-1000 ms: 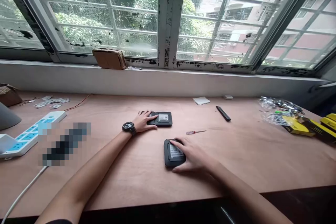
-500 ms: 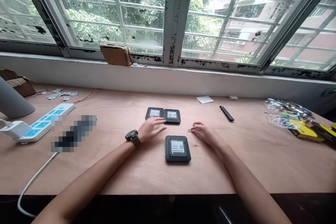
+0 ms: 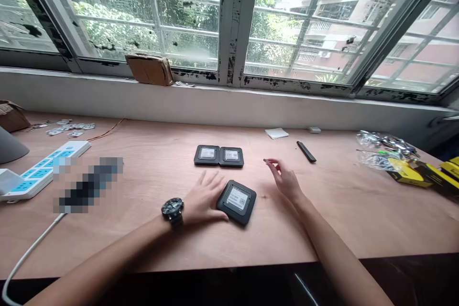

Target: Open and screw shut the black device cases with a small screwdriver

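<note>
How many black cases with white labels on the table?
3 visible: left rear case and right rear case, side by side; front case, set askew, with the left hand at its edge.

The surface (image 3: 398, 224) allows passage toward its front-right corner; a black case (image 3: 237, 202) blocks mid-front, yellow boxes (image 3: 406, 172) the right edge.

The left forearm (image 3: 118, 251), bare, reaches in from the lower left; the left hand (image 3: 202, 202) is palm down, fingers fanned forward, thumb stretched rightward. The right forearm (image 3: 332, 241) slants up from the lower right; the right hand (image 3: 285, 179) curls, thumb and fingertips drawn into a pinch.
</note>
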Tool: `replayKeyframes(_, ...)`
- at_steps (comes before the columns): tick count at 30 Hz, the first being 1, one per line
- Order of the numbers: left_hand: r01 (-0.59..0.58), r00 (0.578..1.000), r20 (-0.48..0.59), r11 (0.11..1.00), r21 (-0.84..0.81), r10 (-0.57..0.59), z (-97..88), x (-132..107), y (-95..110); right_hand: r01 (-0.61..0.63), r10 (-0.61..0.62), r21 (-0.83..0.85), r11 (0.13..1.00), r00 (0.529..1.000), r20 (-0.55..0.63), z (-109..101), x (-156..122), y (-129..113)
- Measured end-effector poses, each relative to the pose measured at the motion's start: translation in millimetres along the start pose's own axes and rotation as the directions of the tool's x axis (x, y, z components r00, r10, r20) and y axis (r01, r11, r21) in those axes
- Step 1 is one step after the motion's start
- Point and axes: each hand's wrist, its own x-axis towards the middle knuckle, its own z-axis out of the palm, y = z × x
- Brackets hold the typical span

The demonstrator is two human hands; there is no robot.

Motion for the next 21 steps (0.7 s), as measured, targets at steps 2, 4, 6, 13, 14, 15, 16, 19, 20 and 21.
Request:
replayKeyframes(2,0.051,0.999,-0.016,0.999,0.005,-0.05,-10.9,-2,-25,-0.03,0.036,0.142,0.989,0.998,-0.042,0,0,-7)
replayKeyframes(4,0.044,0.999,0.02,0.998,-0.037,-0.043,-17.7,-4,-39,-0.063,0.085,0.298,0.953,0.994,-0.062,1,0,-16)
replayKeyframes(6,0.003,0.998,0.061,0.994,-0.111,0.004,-18.3,-4,-41,-0.082,0.121,0.426,0.901,0.99,-0.067,6,0,-27)
replayKeyframes(13,-0.037,0.997,0.053,0.963,-0.268,0.053,-3.4,4,-15,-0.023,0.092,0.559,0.829,0.991,-0.095,39,-8,-77)
replayKeyframes(14,-0.041,0.997,0.045,0.96,-0.277,0.055,-2.9,4,-14,-0.013,0.067,0.552,0.833,0.995,-0.078,44,-10,-81)
replayKeyframes(15,-0.045,0.998,0.037,0.958,-0.282,0.057,-2.8,4,-15,-0.006,0.047,0.544,0.839,0.997,-0.061,49,-12,-83)
replayKeyframes(16,-0.048,0.998,0.029,0.958,-0.284,0.058,-2.7,3,-16,-0.003,0.033,0.534,0.845,0.998,-0.048,53,-13,-84)
replayKeyframes(19,-0.048,0.998,0.011,0.957,-0.286,0.054,-1.8,2,-18,-0.005,0.035,0.498,0.867,0.998,-0.051,60,-13,-81)
replayKeyframes(20,-0.045,0.999,0.008,0.956,-0.29,0.049,-1.2,2,-18,-0.005,0.038,0.494,0.869,0.998,-0.057,61,-13,-79)
replayKeyframes(21,-0.04,0.999,0.009,0.954,-0.297,0.044,-0.7,2,-18,-0.004,0.039,0.499,0.866,0.997,-0.059,62,-13,-78)
